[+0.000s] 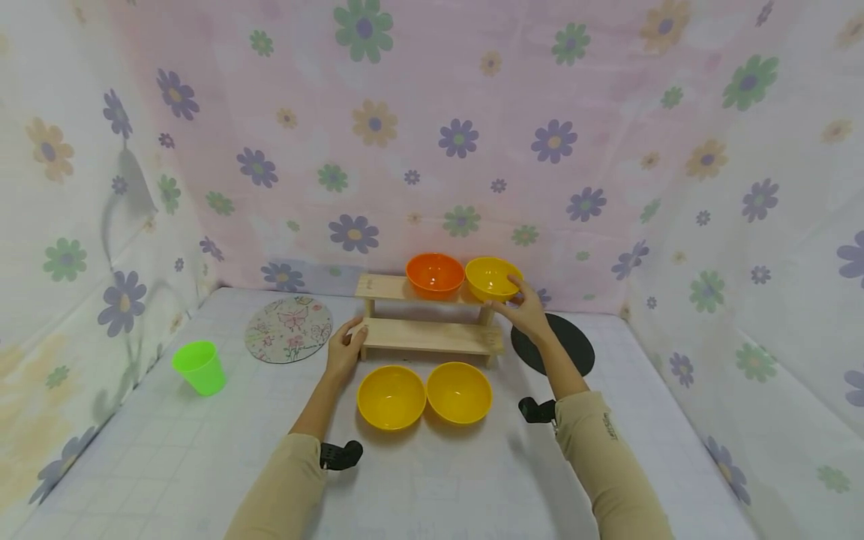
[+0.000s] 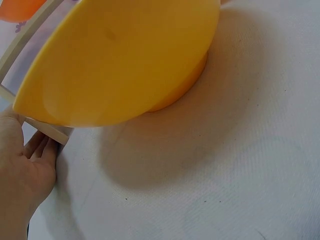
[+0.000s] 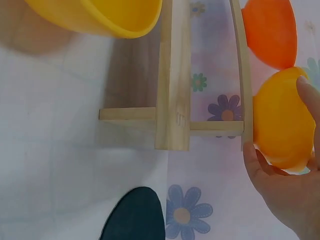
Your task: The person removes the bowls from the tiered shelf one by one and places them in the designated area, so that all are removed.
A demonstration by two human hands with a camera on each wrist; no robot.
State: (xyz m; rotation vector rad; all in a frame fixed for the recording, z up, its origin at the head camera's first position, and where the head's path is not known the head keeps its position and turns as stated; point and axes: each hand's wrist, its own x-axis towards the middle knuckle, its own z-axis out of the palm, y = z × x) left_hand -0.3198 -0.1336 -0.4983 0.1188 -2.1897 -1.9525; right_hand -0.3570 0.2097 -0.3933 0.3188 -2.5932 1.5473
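A two-step wooden shelf (image 1: 432,335) stands in the middle of the table. At the left end of its lower step, my left hand (image 1: 345,348) grips the board; the left wrist view shows that hand (image 2: 27,170) partly cut off by the frame. My right hand (image 1: 529,311) holds a yellow bowl (image 1: 495,279) at the right end of the upper step. In the right wrist view this bowl (image 3: 285,120) sits against the board, with fingers around its side. Beside it on the same step is an orange bowl (image 1: 435,275). Two more yellow bowls, left (image 1: 391,398) and right (image 1: 460,394), sit side by side before the shelf.
A bright green cup (image 1: 200,367) stands at the far left. One round mat with drawings (image 1: 289,330) lies left of the shelf, and a dark round mat (image 1: 567,346) lies to its right, partly behind my right arm. Flowered cloth (image 1: 418,150) encloses the table.
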